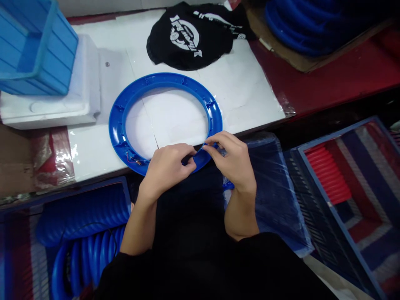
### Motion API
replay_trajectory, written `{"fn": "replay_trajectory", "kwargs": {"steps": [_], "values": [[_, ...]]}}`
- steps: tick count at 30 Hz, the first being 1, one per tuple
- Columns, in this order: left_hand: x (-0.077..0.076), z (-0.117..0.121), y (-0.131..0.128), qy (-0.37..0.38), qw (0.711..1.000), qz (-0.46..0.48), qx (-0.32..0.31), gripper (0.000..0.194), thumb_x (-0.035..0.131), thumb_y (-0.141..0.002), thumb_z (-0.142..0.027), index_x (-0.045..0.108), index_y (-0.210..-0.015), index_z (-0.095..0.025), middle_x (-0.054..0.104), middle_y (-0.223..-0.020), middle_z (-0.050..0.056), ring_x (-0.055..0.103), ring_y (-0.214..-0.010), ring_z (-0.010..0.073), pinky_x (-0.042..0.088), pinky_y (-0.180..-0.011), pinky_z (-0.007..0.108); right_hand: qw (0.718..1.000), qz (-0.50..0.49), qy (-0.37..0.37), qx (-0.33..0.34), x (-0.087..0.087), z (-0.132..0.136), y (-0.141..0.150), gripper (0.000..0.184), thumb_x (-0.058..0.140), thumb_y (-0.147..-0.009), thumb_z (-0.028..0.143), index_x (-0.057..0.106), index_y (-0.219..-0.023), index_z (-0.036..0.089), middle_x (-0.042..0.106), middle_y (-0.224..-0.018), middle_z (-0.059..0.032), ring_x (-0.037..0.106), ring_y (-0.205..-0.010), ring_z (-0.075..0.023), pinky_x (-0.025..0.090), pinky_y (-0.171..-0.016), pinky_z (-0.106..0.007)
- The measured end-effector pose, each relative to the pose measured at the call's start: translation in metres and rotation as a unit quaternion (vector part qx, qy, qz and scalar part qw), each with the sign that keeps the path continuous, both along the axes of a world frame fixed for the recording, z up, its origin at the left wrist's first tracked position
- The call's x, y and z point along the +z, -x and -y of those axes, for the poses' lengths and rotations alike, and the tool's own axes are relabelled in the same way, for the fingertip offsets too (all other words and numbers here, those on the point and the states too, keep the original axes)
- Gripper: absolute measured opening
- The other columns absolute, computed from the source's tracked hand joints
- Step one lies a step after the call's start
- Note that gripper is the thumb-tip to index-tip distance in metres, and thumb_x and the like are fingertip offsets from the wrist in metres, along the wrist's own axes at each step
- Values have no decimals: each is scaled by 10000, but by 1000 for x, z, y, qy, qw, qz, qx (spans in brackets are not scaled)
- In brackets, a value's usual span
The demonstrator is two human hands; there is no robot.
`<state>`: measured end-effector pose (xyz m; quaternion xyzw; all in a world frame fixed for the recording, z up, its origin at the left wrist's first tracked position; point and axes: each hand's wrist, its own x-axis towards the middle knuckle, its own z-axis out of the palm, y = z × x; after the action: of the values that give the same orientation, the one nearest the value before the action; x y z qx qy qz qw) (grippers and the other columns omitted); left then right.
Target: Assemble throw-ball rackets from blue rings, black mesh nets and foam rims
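A blue plastic ring (pixel 117 131) lies on the white-covered table with its hollow, ribbed side up, its near edge at the table's front edge. My left hand (pixel 170 166) is over the near part of the ring, thumb and fingers curled into a pinch; what is between them is hidden. Farther right, my right hand (pixel 233 158) pinches at the ring's inner rim, and anything in its fingertips is too small to name. Just left of my left hand, thin wires with a small component (pixel 137 162) lie in the ring's channel.
A black cloth with white print (pixel 187 37) lies behind the ring. At left, a light-blue bin (pixel 56 50) stands on a white foam block (pixel 90 83). Blue rings (pixel 84 212) fill a crate below left. Red rings (pixel 328 175) sit in a right-hand crate; more blue rings (pixel 300 29) are back right.
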<state>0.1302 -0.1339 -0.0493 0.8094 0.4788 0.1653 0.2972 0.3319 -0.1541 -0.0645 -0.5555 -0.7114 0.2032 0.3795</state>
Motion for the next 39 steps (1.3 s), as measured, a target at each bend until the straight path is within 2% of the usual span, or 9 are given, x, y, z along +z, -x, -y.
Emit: {"fn": "replay_trajectory", "kwargs": {"steps": [5,9,13,19,22,25,30,36,39], "values": [[0,-1,0,-5,1000,6,-12,220,583,-879,-167,775,-967,-228,826,-971,24,754,-866,212,502,-730,322,1000,-6,0,-7,-5,3,-2,122,711,-974,162,669,-885,234,670,-897,-2,645,-835,-180,524,-806,-352],[0,-1,1,-12,1000,9,-21,215,578,-885,-174,770,-966,-226,821,-952,23,746,-840,202,503,-716,313,1000,-6,-9,-6,-2,7,-2,112,649,-1012,193,659,-911,240,662,-918,-25,639,-865,-203,534,-824,-385],[-3,0,3,-25,999,12,-32,261,565,-904,-156,773,-1043,-230,824,-1022,30,761,-925,214,542,-773,321,997,47,-14,53,8,5,-4,168,553,-1049,164,663,-952,245,666,-954,-54,620,-937,-237,520,-886,-430],[-11,4,7,-79,994,43,-64,351,549,-965,-124,755,-1227,-233,793,-1194,42,763,-1034,206,591,-846,317,981,154,4,115,19,-10,-5,224,528,-1033,118,671,-898,227,666,-926,-76,567,-919,-259,490,-854,-429],[-12,5,7,-108,990,-3,-89,370,551,-972,-112,748,-1262,-229,774,-1227,57,763,-1017,210,598,-803,307,981,170,22,94,21,-12,-3,211,547,-1028,121,669,-893,228,672,-935,-72,586,-939,-255,484,-854,-415],[-10,6,6,-123,984,-47,-116,382,558,-976,-121,725,-1307,-210,763,-1219,76,763,-970,217,603,-752,306,984,170,37,39,21,-7,2,174,585,-1014,127,656,-892,228,679,-943,-69,609,-932,-246,485,-840,-399],[-7,5,7,-148,976,-77,-142,354,534,-988,-132,716,-1289,-174,758,-1166,102,761,-932,231,604,-706,315,990,131,56,-23,18,3,9,167,656,-978,122,606,-864,235,683,-894,-46,641,-897,-236,490,-806,-378],[-7,5,11,-151,974,-86,-149,358,509,-982,-126,721,-1267,-175,759,-1163,99,762,-933,241,600,-695,327,996,41,84,-5,11,-4,4,194,721,-922,101,604,-837,230,691,-856,-2,670,-825,-195,502,-775,-342],[-7,4,10,-149,971,-99,-158,346,511,-968,-120,726,-1233,-176,760,-1144,99,760,-919,235,589,-696,322,993,56,108,-9,12,-6,5,184,735,-913,102,611,-880,234,701,-868,0,679,-824,-198,488,-750,-338]]}}
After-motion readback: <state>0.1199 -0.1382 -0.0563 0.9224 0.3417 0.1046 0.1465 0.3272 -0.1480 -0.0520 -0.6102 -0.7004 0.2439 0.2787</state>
